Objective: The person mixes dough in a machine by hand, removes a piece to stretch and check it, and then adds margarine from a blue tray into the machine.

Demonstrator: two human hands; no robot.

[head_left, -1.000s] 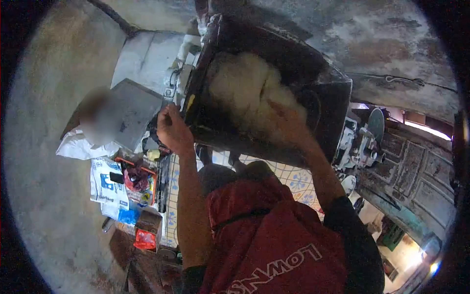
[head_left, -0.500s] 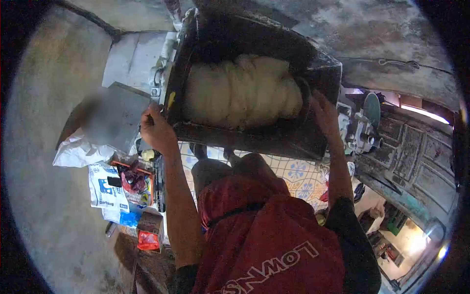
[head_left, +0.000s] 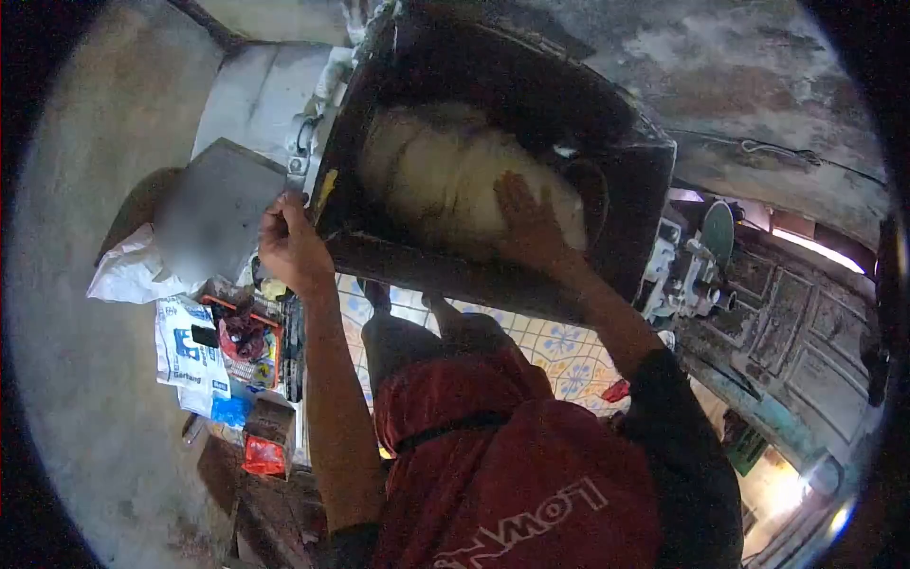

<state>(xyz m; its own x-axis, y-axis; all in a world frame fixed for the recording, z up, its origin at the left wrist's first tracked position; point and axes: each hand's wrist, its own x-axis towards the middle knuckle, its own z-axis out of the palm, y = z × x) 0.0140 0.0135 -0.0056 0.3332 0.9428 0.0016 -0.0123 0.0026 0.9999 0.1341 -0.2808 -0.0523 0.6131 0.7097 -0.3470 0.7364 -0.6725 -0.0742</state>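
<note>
The pale, dough-like mass (head_left: 431, 180) lies inside the dark trough (head_left: 455, 269), walled in around its sides. My right hand (head_left: 533, 226) is open, fingers spread, palm down on the mass near its right end; hand and forearm hide part of it and cross the near wall. My left hand (head_left: 297, 248) is curled at the trough's left side, fingertips at the metal fitting (head_left: 298, 163); I cannot tell whether they grasp it. Beyond that side sits a grey panel (head_left: 248, 182), partly blurred. Below it are a white printed bag (head_left: 182, 365) and a box (head_left: 275, 417) with red plastic (head_left: 263, 455). White machine parts (head_left: 675, 277) stand just beside the trough's right end.
</note>
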